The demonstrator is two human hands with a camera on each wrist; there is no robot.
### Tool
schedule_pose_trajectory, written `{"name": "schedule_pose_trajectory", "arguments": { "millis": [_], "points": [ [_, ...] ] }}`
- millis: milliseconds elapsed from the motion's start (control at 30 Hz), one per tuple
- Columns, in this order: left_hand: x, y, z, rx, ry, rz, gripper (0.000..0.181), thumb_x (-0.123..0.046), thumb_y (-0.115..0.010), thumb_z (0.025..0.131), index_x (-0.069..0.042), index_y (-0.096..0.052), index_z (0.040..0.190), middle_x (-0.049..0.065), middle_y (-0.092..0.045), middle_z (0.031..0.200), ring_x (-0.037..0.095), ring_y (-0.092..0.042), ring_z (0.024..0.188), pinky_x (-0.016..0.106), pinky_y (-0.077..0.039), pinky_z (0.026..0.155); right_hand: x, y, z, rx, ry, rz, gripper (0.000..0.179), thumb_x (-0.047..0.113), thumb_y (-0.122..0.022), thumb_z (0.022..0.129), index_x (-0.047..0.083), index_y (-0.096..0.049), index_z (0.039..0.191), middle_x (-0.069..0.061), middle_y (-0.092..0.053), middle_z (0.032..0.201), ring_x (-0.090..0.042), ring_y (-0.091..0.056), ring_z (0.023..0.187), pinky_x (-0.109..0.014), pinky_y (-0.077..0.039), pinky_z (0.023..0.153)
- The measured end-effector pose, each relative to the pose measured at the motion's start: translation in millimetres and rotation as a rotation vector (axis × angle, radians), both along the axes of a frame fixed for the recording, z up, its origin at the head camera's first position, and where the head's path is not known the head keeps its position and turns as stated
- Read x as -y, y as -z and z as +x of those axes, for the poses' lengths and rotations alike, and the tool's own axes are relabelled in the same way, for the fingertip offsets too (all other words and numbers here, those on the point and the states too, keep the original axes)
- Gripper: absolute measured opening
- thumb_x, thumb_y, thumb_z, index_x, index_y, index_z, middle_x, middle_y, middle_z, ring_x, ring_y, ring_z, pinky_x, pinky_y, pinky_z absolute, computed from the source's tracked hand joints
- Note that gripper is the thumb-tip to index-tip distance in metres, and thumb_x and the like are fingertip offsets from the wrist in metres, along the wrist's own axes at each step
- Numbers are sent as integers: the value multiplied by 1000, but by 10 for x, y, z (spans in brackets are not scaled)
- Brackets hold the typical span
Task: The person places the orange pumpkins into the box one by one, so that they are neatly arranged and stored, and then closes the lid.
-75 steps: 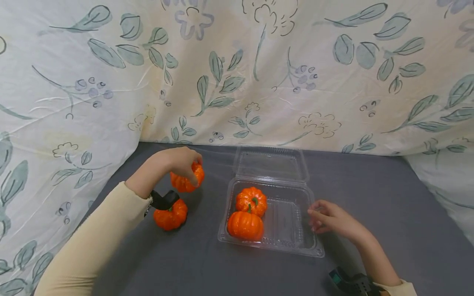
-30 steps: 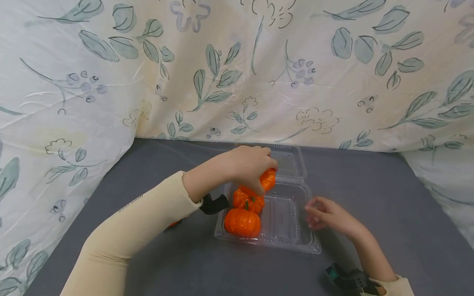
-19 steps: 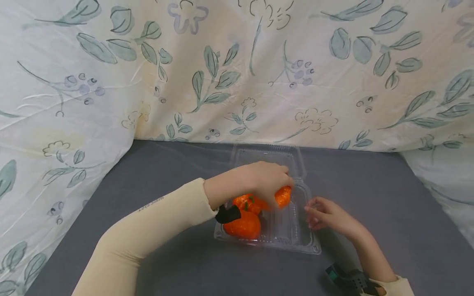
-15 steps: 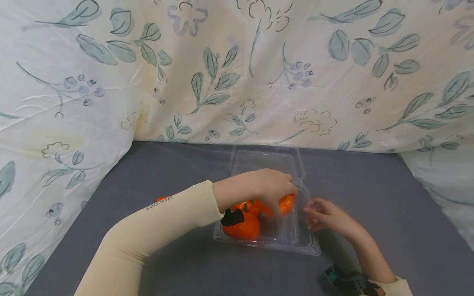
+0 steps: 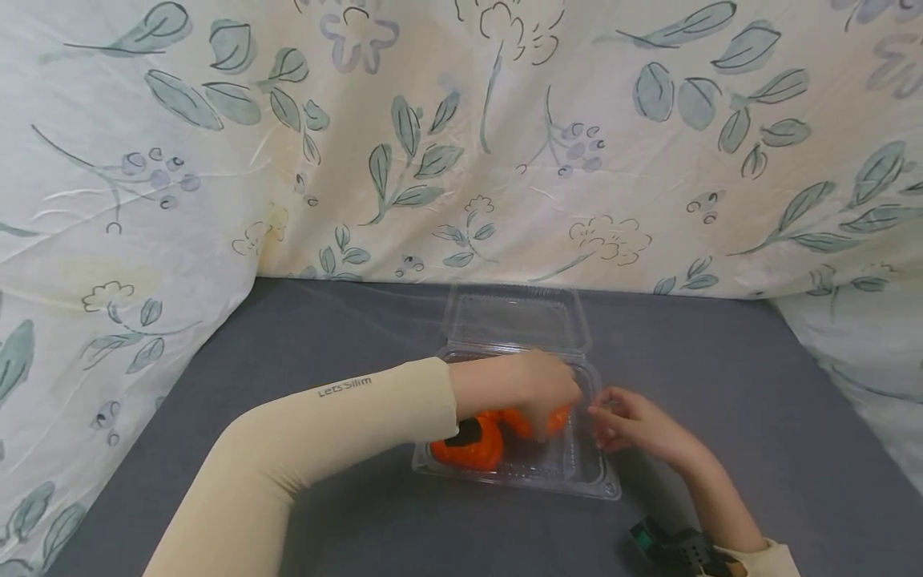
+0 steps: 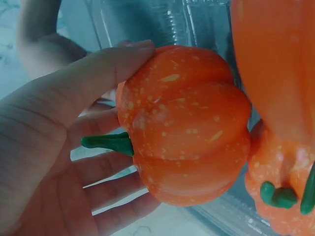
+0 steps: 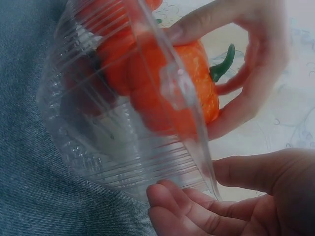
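My left hand [image 5: 544, 393] grips a small orange pumpkin [image 6: 189, 128] with a green stem, thumb on one side and fingers spread round the other. It is low inside the clear plastic clamshell container [image 5: 519, 483], right of two more pumpkins. The nearer pumpkin [image 5: 479, 450] is partly covered by the left wrist strap; the farther pumpkin [image 6: 275, 172] is mostly hidden by my left arm in the head view. At the container's right side, my right hand [image 5: 634, 421] pinches the rim, its thumb [image 7: 246, 172] and fingers on opposite sides of the plastic.
The container's hinged lid [image 5: 515, 316] lies folded back towards the rear. Dark grey cloth [image 5: 692, 361] covers the table, and a floral curtain [image 5: 433, 144] hangs behind and at both sides. My left sleeve [image 5: 346, 425] spans the left part of the table.
My left hand took a pumpkin from the table's left, carried it right over the container and lowered it inside. My sleeve now hides the pumpkin left on the cloth. The right hand stayed at the rim.
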State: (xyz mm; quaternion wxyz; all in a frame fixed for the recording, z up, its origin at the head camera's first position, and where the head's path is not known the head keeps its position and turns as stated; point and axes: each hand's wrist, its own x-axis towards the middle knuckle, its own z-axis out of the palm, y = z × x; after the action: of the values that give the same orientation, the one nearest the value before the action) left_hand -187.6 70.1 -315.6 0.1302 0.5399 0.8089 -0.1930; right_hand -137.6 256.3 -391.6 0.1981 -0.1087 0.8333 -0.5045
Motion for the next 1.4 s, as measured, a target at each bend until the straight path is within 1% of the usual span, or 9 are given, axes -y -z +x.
{"name": "schedule_pose_trajectory", "arguments": {
  "millis": [200, 400, 667, 833, 933, 1167, 1400],
  "points": [
    [-63, 67, 28, -30, 8, -25, 51, -43, -70, 74, -27, -56, 121, -8, -58, 108, 10, -55, 98, 26, -49, 76, 23, -1, 7, 23, 13, -13, 30, 15, -50, 96, -12, -41, 107, -9, -57, 75, -21, -62, 72, -36, -54, 63],
    [-104, 143, 38, -20, -20, -47, 57, -44, -69, 76, -29, -51, 128, -6, -53, 114, 11, -52, 103, 28, -48, 82, 30, -5, 1, 43, 18, -14, 33, 18, -49, 96, -12, -41, 108, -9, -59, 76, -22, -62, 72, -38, -54, 64],
    [-138, 205, 15, -25, -25, -55, 64, -47, -69, 76, -29, -47, 133, -4, -51, 118, 12, -51, 106, 29, -46, 87, 16, 2, -7, 36, 5, -12, 33, 18, -49, 96, -12, -42, 109, -12, -60, 78, -21, -62, 72, -38, -54, 64],
    [-160, 213, -1, -56, -27, -74, 65, -48, -68, 76, -30, -46, 134, -3, -51, 119, 14, -51, 108, 29, -46, 87, 10, 7, -10, 10, 2, 7, 33, 17, -49, 96, -12, -42, 109, -11, -60, 77, -21, -62, 71, -37, -54, 63],
    [-169, 217, -2, -68, -31, -83, 65, -49, -68, 76, -30, -46, 134, -4, -52, 119, 13, -51, 108, 29, -46, 86, 9, -4, -5, 10, 3, 9, 33, 17, -50, 96, -12, -42, 108, -12, -60, 77, -21, -62, 71, -37, -54, 63],
    [-169, 220, 2, -70, -42, -87, 67, -51, -69, 75, -30, -45, 134, -5, -53, 121, 13, -51, 110, 31, -47, 87, 12, -8, -4, 8, -5, 1, 30, 15, -49, 96, -12, -42, 108, -14, -61, 79, -21, -62, 71, -37, -54, 63],
    [-141, 204, 8, -74, -64, -113, 72, -62, -60, 76, -31, -40, 138, -6, -52, 126, 11, -50, 114, 28, -45, 88, 15, 0, -1, 8, -8, 1, 30, 15, -49, 96, -12, -42, 107, -13, -60, 78, -21, -62, 71, -37, -54, 63]
  ]
}}
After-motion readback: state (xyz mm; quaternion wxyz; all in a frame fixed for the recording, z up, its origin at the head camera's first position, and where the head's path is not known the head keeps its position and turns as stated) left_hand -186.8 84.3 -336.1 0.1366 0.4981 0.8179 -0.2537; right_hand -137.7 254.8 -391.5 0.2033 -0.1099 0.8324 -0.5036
